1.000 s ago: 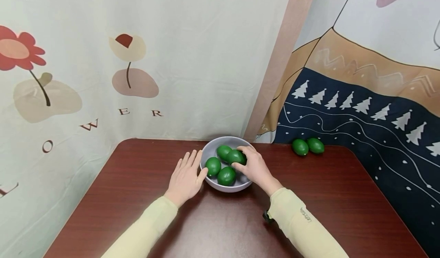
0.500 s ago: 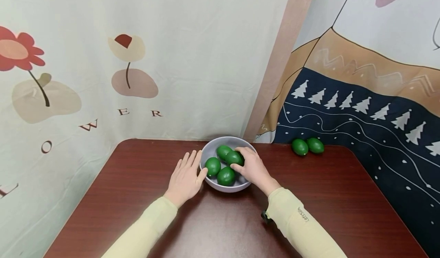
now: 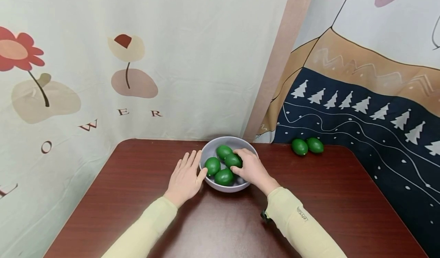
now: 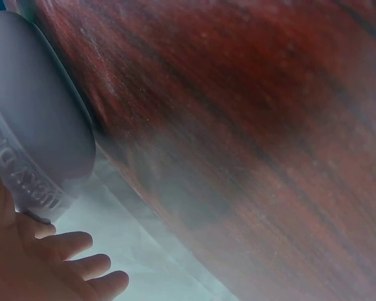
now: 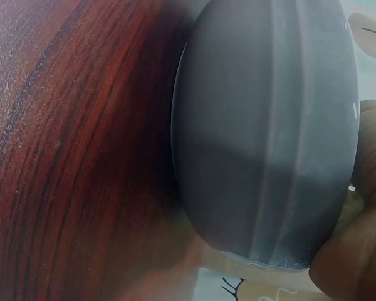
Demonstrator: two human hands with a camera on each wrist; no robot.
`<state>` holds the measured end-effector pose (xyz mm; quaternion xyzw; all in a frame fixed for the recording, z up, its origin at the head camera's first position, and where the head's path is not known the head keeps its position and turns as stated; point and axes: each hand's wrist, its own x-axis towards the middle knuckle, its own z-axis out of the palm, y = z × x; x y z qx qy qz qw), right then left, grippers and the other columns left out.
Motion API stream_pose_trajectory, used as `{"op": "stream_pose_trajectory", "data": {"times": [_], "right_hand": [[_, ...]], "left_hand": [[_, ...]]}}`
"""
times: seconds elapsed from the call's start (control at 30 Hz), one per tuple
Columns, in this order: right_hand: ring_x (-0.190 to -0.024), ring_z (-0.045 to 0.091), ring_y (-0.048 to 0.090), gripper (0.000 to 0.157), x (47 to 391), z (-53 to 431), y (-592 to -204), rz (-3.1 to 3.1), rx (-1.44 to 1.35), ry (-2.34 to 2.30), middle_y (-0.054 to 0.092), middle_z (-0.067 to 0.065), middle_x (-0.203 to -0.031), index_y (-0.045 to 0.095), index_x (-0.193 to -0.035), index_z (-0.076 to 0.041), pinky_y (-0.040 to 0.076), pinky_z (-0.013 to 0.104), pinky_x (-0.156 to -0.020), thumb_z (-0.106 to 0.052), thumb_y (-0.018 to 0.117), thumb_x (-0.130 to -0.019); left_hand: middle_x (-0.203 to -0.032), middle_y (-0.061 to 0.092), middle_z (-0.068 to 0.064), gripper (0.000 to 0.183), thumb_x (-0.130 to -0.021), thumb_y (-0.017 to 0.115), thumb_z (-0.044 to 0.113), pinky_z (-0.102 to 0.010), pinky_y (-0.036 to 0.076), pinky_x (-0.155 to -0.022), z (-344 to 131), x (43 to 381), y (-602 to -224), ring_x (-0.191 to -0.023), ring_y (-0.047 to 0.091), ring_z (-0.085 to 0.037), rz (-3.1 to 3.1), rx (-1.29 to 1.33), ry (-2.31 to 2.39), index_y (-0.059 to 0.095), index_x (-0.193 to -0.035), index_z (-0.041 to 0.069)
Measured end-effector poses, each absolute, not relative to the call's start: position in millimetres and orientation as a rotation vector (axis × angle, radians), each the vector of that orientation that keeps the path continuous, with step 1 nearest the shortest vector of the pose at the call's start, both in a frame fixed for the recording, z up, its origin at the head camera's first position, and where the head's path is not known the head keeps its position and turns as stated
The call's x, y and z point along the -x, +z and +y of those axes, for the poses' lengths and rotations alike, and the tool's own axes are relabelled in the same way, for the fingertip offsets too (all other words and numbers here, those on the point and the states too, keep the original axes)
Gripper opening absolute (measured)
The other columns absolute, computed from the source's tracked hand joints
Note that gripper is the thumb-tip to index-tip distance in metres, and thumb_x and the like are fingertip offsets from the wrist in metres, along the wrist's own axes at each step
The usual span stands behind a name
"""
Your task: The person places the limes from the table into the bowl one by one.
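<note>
A grey-lilac bowl (image 3: 207, 179) stands at the back middle of the table with several green limes in it. My right hand (image 3: 253, 169) reaches over the bowl's right rim in the head view. Its thumb and fingers grip a lime (image 3: 232, 160), whose right end they hide. Around it lie a lime (image 3: 224, 151) behind, another lime (image 3: 212, 166) on the left and one more lime (image 3: 224, 177) in front. With fingers straight, my left hand (image 3: 185, 179) rests against the bowl's left side. Both wrist views show the bowl's outer wall, with raised lettering in the left one.
Two more limes (image 3: 300, 147) lie side by side near the table's back right edge. The dark red wooden table (image 3: 137, 185) ends at a printed cloth (image 3: 192, 78) that hangs behind and along the right.
My right hand has shifted a little to the left and slightly downward with the lime. The front lime has rolled slightly left. My left hand stays where it was.
</note>
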<state>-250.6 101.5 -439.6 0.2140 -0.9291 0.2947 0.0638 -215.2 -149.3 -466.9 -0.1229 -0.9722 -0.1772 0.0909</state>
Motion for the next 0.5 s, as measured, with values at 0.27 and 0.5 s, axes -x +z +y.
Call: {"op": "stream_pose_trajectory", "data": {"times": [0.27, 0.5], "right_hand": [[-0.116, 0.027, 0.062, 0.052, 252.6, 99.8, -439.1, -2.854, -0.684, 0.843, 0.064, 0.013, -0.129, 0.063, -0.136, -0.001, 0.052, 0.044, -0.101, -0.02, 0.08, -0.091], [-0.119, 0.029, 0.06, 0.052, 252.2, 99.2, -435.0, -2.93, -0.725, 0.799, 0.061, 0.015, -0.132, 0.06, -0.141, -0.003, 0.051, 0.045, -0.103, -0.018, 0.076, -0.094]], "left_hand": [[-0.164, 0.036, -0.02, 0.066, -0.108, 0.046, 0.043, -0.057, 0.025, -0.124, -149.1, 215.1, -466.8, -0.155, 0.027, -0.041, -2.886, 0.363, -0.524, 0.032, -0.162, 0.007], [-0.164, 0.035, -0.02, 0.066, -0.108, 0.047, 0.042, -0.057, 0.025, -0.124, -149.2, 215.3, -466.9, -0.154, 0.027, -0.041, -2.885, 0.367, -0.536, 0.032, -0.162, 0.007]]}}
